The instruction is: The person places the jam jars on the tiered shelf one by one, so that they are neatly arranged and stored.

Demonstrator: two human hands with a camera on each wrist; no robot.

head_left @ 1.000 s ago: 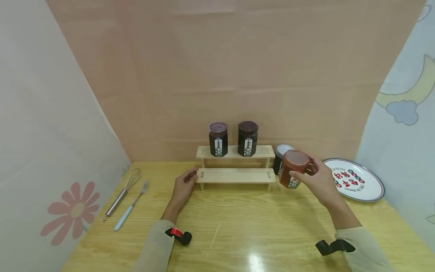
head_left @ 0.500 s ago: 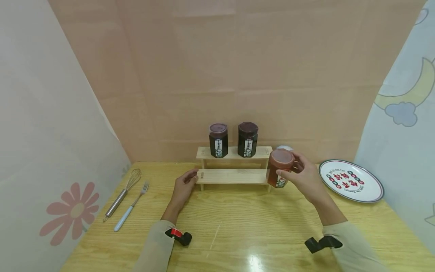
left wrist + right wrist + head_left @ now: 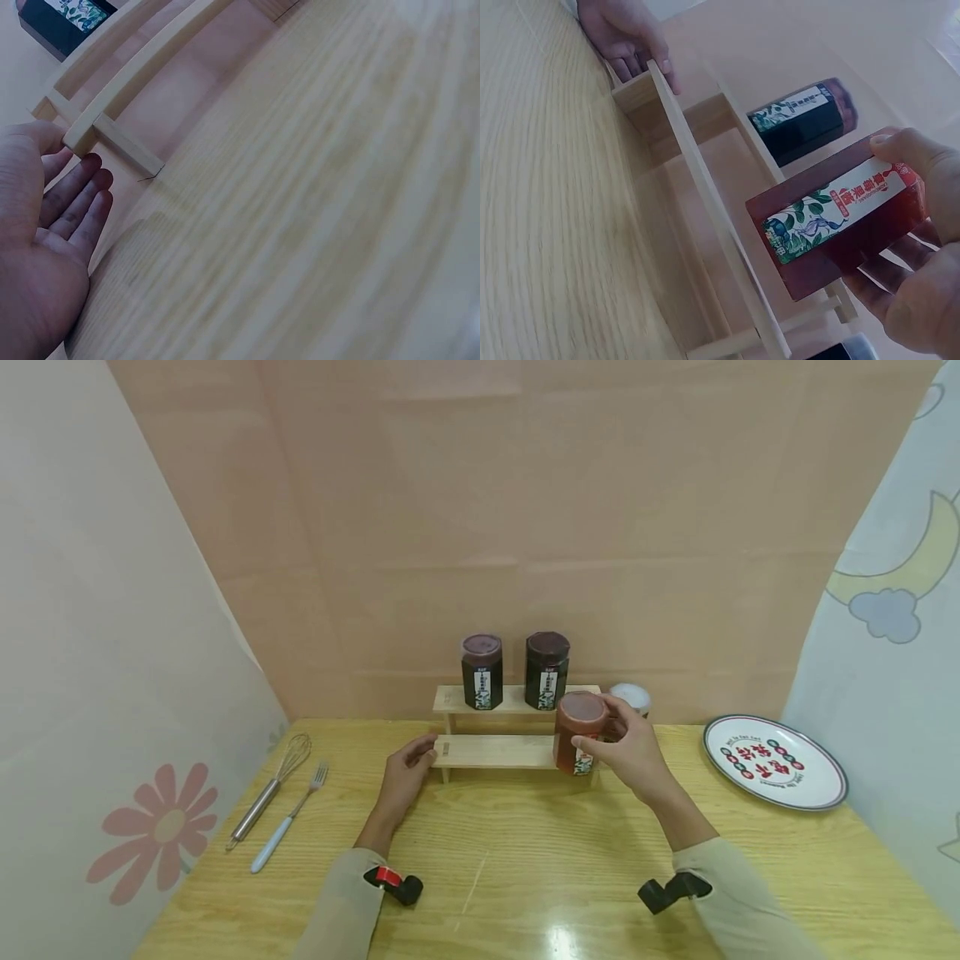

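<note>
Currently, the right grip (image 3: pixel 633 758) holds one red jar (image 3: pixel 567 745), the left grip (image 3: pixel 401 778) one rack (image 3: pixel 495 750) (two dark jars (image 3: pixel 482 683) atop).

Four jars (image 3: pixel 570 739), two hands (image 3: pixel 636 758) and one shelf (image 3: pixel 495 751) are pictured at centre; one whisk (image 3: pixel 266 796) and one fork (image 3: pixel 287 824) at left; one plate (image 3: pixel 819 785) at right.
</note>
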